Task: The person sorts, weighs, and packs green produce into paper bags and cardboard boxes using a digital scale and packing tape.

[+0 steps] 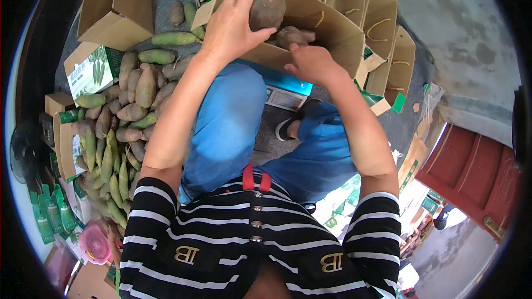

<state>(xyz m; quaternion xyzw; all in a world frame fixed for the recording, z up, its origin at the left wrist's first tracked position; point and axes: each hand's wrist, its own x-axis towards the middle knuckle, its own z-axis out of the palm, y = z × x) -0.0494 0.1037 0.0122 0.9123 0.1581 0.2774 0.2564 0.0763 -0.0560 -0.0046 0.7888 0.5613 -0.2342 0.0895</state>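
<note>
My left hand [235, 25] grips a large round brown root vegetable [267, 10] at the near left part of an open cardboard box [338, 27]. Inside the box, another brown root [291, 37] lies by my right hand [316, 63], whose fingers are bent at it; the index fingertip touches or nearly touches this root, and whether the hand grips it is not clear. Beneath the box is a blue scale [288, 82] with a display panel, partly hidden by the box and my knee.
Brown roots [145, 87] and green ones [113, 163] are heaped at the left. Open boxes with yellow cord handles [379, 30] stand at the upper right, and a taller open box [119, 8] at the upper left. A pink basket [95, 243] sits lower left.
</note>
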